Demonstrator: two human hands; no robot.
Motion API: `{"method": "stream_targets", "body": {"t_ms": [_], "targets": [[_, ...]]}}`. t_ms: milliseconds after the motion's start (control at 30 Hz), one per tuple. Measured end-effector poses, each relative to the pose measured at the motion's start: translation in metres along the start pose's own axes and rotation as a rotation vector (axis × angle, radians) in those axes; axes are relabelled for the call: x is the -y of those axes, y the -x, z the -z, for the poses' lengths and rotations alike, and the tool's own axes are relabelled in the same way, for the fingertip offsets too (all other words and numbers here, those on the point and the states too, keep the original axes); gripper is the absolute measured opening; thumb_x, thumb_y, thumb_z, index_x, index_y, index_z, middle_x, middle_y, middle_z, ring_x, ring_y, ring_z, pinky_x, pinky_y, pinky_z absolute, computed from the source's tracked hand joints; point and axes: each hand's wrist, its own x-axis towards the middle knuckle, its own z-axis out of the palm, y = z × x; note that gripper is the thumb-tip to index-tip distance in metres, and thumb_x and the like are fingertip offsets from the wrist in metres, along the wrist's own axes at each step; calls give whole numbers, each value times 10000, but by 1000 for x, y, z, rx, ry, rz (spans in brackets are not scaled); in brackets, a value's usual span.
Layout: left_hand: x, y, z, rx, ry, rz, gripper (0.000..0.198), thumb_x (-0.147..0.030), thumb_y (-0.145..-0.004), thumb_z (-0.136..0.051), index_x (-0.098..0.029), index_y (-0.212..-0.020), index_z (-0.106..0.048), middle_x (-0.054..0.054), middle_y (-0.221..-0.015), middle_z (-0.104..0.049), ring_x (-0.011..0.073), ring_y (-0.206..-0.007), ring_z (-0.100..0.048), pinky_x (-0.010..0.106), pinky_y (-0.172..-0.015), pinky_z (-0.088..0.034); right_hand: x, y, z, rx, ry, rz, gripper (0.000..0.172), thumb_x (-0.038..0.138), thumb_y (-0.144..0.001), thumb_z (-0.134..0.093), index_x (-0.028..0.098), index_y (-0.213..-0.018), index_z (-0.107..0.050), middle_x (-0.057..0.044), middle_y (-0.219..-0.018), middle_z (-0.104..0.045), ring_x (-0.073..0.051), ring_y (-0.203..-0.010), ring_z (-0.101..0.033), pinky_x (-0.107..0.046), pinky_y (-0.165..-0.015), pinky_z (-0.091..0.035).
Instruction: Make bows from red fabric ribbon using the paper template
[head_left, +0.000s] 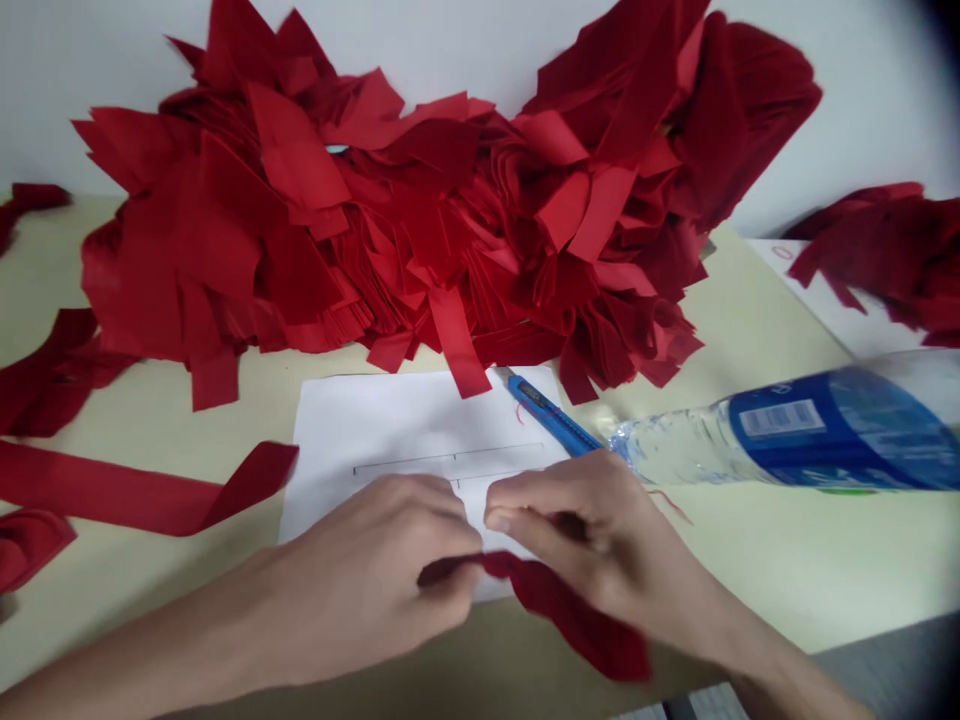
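My left hand (pixel 390 570) is closed on one end of a dark red cloth strip (pixel 577 615) at the lower middle. The strip runs right from its fingertips and droops below my right hand (pixel 585 530). My right hand is pinched just above and right of the left fingertips; what it holds, if anything, is too small to make out. Under both hands lies a white paper sheet (pixel 405 420) with thin ruled lines. A blue cutter (pixel 555 412) rests across the sheet's right edge, just beyond my right hand.
A big heap of red cloth strips (pixel 420 220) spans the back. Loose red strips (pixel 150 490) lie at left. A water bottle (pixel 787 425) lies on its side at right on the pale table (pixel 825 570). Another red pile (pixel 892 255) sits on paper at far right.
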Motion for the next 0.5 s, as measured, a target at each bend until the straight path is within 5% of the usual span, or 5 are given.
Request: {"method": "stream_targets", "body": {"t_ms": [133,200,367,500], "targets": [[5,-3,-2,-323,-50,165,218,-135,-790,-488,-165,-585,-557,-9,-602,-531,124,-594,-478,267,-572,-370,16,10,-18,-262,644,413,274,39,-787,-385,63,-850,-651,-16,-528,-547,-113,-436,-413,-269,-411,-280],[6,-4,2,-352,123,264,179,-182,-795,-521,-180,-648,-622,-14,-638,-585,120,-598,-501,248,-559,-385,15,14,-26,-343,735,478,306,25,-766,-396,22,-944,-645,-39,-546,-588,-125,-436,-444,-274,-403,-298],[3,-4,18,-118,545,248,191,-233,-822,-543,-201,-696,-683,-22,-676,-634,123,-662,-528,229,-615,-414,-4,16,-22,-287,80,164,193,104,-863,-453,157,-913,-632,17,-609,-548,-87,-482,-420,-211,-461,-354],[4,1,15,304,549,121,131,-188,-743,-605,-187,-630,-671,-38,-576,-549,101,-582,-478,217,-575,-394,-8,8,-9,58,-334,-62,255,212,-902,-466,174,-665,-552,47,-545,-358,-71,-487,-286,-203,-424,-244]]}}
